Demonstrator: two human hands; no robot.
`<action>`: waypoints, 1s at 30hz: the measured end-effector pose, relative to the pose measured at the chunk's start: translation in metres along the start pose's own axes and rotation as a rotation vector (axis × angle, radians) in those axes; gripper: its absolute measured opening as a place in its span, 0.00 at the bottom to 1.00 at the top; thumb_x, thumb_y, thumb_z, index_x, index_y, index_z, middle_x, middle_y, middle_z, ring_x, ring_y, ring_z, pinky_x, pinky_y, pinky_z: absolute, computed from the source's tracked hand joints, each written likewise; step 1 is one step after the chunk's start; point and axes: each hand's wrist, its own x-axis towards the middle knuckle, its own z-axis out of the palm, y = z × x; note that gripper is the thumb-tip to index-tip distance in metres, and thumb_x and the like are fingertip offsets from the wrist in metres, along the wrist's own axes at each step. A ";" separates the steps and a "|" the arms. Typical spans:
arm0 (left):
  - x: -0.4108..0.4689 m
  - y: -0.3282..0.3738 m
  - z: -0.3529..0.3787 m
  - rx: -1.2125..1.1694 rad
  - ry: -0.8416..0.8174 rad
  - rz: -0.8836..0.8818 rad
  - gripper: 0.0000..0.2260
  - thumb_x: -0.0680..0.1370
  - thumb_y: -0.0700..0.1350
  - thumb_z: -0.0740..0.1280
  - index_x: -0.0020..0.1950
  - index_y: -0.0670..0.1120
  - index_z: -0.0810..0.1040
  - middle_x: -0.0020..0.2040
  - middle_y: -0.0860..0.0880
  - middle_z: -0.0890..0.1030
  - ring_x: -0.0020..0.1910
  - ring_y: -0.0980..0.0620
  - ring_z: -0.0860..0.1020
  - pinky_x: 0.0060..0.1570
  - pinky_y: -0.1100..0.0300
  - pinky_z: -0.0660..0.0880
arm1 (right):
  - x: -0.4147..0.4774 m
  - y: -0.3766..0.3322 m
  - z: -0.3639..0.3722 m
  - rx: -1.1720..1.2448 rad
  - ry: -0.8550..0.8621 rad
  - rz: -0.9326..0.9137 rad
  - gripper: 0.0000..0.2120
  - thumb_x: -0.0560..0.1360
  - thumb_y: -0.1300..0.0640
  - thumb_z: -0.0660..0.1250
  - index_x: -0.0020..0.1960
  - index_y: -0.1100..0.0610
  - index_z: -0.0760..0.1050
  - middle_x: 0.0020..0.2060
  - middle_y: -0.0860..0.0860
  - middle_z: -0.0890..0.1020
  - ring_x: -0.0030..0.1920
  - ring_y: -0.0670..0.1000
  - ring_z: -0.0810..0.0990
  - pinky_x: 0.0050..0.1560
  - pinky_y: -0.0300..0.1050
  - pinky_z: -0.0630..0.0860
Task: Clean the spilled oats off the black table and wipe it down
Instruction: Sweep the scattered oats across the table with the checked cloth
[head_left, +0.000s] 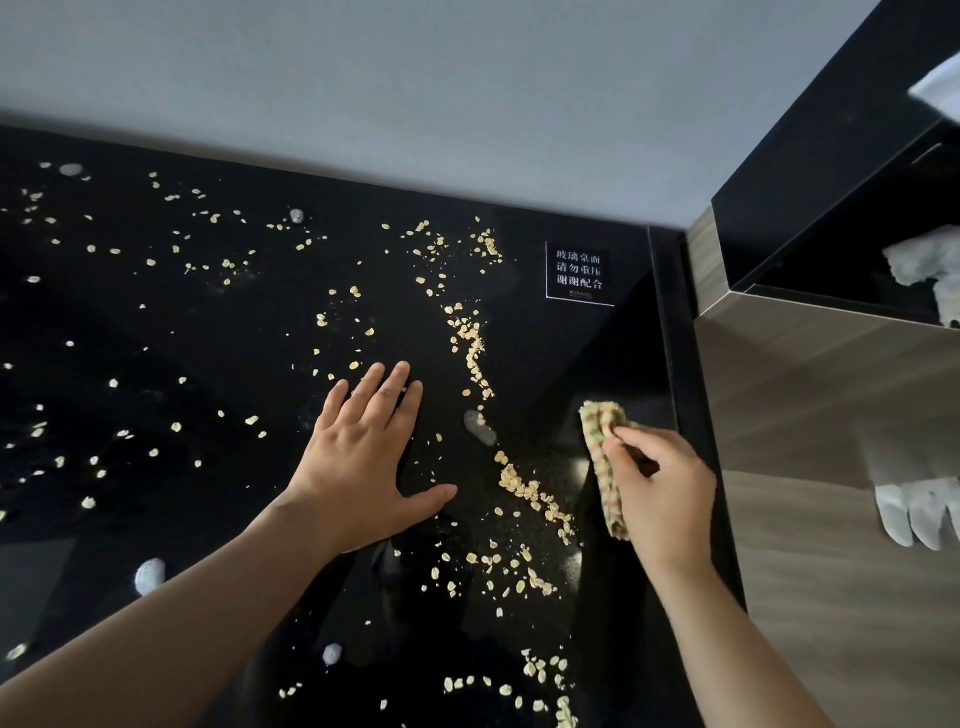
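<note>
Pale oat flakes (472, 353) lie scattered across the glossy black table (218, 322), thickest in a wavy line running from the middle down toward the near right. My left hand (371, 457) lies flat on the tabletop with straight, spread fingers, just left of that line. My right hand (660, 493) grips a folded yellow-green checked cloth (602, 447) at the table's right edge, to the right of the oat line. A few whitish wet blobs (480, 428) sit among the flakes.
A small black sign with white characters (579, 273) is stuck near the table's far right corner. A grey wall runs behind the table. To the right stands a wood-grain cabinet (831, 415) with a dark open compartment holding white cloths (924, 265).
</note>
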 end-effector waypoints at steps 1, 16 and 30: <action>0.000 0.000 0.000 -0.001 -0.001 0.006 0.49 0.66 0.76 0.50 0.77 0.46 0.55 0.79 0.49 0.50 0.77 0.48 0.46 0.75 0.47 0.45 | -0.007 -0.001 0.005 -0.001 0.012 -0.005 0.10 0.72 0.64 0.72 0.53 0.59 0.82 0.50 0.52 0.83 0.47 0.44 0.80 0.51 0.25 0.72; -0.086 0.012 -0.012 -0.183 -0.056 -0.070 0.45 0.68 0.73 0.52 0.78 0.48 0.54 0.78 0.55 0.49 0.77 0.57 0.44 0.75 0.54 0.43 | -0.047 -0.012 -0.023 0.064 0.016 0.033 0.09 0.72 0.64 0.72 0.52 0.59 0.83 0.48 0.50 0.82 0.47 0.41 0.79 0.49 0.30 0.75; -0.095 0.013 0.005 -0.009 -0.108 -0.041 0.51 0.64 0.78 0.51 0.78 0.46 0.54 0.79 0.50 0.49 0.77 0.49 0.46 0.74 0.46 0.42 | -0.082 -0.045 0.015 0.096 -0.106 -0.075 0.10 0.73 0.63 0.71 0.53 0.58 0.82 0.49 0.47 0.81 0.47 0.36 0.78 0.50 0.27 0.73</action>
